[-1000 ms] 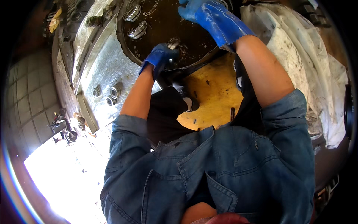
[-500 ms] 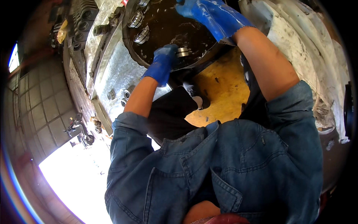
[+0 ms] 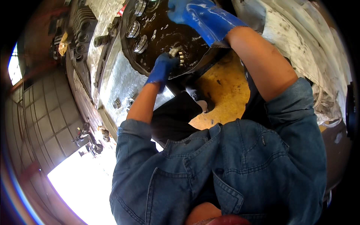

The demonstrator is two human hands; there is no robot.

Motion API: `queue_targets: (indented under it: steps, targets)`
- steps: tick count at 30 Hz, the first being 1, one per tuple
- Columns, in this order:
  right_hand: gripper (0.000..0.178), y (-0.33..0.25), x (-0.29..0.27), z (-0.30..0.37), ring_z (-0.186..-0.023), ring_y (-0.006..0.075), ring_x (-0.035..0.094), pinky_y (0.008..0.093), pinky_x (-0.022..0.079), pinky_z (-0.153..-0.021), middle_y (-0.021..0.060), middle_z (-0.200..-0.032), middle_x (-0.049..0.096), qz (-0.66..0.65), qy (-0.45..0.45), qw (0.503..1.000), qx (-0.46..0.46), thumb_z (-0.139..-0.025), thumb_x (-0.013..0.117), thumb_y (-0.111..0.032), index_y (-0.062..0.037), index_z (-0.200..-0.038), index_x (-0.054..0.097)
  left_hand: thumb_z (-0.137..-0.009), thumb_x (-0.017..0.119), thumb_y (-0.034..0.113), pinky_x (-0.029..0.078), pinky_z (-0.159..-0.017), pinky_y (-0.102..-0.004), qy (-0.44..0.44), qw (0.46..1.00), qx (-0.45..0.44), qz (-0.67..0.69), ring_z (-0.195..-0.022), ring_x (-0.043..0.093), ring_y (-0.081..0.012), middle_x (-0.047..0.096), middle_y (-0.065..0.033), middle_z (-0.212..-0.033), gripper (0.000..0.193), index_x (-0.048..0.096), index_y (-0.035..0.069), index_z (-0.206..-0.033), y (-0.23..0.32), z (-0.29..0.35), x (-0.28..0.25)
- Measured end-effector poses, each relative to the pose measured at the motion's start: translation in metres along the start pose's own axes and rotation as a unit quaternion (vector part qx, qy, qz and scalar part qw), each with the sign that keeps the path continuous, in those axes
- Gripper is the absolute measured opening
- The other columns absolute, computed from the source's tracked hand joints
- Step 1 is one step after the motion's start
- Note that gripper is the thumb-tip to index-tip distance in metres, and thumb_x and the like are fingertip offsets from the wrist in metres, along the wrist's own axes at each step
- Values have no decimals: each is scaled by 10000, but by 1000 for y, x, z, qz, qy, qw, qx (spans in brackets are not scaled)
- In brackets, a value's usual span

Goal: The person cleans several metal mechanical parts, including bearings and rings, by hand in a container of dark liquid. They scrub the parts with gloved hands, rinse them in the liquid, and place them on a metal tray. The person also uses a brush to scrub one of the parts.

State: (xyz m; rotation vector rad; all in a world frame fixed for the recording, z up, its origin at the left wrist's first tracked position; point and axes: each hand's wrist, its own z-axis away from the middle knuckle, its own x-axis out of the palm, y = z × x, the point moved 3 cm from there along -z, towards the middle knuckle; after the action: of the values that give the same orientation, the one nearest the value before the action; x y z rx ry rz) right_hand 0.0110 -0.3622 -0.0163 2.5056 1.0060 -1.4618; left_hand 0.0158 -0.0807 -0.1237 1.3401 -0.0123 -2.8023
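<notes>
Low in a round dark basin (image 3: 126, 48) of murky liquid, my left hand (image 3: 164, 67), in a blue rubber glove, is closed around a metal roller bearing (image 3: 181, 58). The bearing is tilted, with a row of shiny rollers showing, and my fingers hide part of it. My right hand (image 3: 183, 13), gloved the same way, is over the far part of the basin at the upper edge of the view. Its fingertips are partly cut off, so whether it holds anything is hidden. Several more bearings (image 3: 140, 44) sit along the basin's left side.
Left of the basin is a shiny metal sheet (image 3: 116, 80) with a few ring-shaped parts (image 3: 117, 104) on it. Dark ribbed metal parts (image 3: 84, 28) lie farther left. Whitish stained sacks (image 3: 288, 41) are at the right. Below is a yellow stained floor (image 3: 221, 93).
The bearing in my left hand has turned, so its rollers now show instead of its smooth outer ring. My right hand has shifted a little left. The whole view has moved slightly.
</notes>
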Motion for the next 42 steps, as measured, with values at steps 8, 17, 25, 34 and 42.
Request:
queue_targets:
  steps: [8,17,25,34,42]
  targets:
    - [270,-3,-19,6,-705,378,675,474,537,-655,174,-729,654,-138,80,958,237,-880,622,-300,-36,-824,621,-795,720,383,556,-852,-410,-114,967,226,-9,-994,704,-311,729,-126,-1028,347,714,169,-1069,22,10,-27]
    - [218,7,-7,14,-522,275,617,408,499,-529,99,-572,583,-28,130,983,124,-889,543,-227,-55,-756,555,-770,735,357,524,-743,-391,-98,980,74,156,-827,727,-256,693,-195,-820,354,718,86,-998,35,-10,-16]
    - [282,-15,-11,7,-455,221,545,398,473,-487,67,-514,506,284,137,938,143,-917,494,-278,-85,-713,503,-809,690,369,552,-818,-393,83,982,38,-166,-936,709,-315,728,-155,-1009,350,708,118,-1052,34,-14,-28]
    - [225,16,17,15,-498,254,596,401,480,-498,50,-555,579,-87,154,973,148,-860,582,-275,-77,-768,531,-799,730,284,560,-857,-391,39,991,67,-113,-997,702,-364,720,-211,-1026,314,722,43,-999,64,-5,-26]
    - [202,0,-6,13,-532,274,627,408,488,-495,105,-588,621,-30,130,971,201,-819,624,-259,-63,-823,573,-805,723,325,480,-662,-380,116,963,168,-177,-738,637,-197,697,-117,-830,373,725,9,-1003,62,-1,-22]
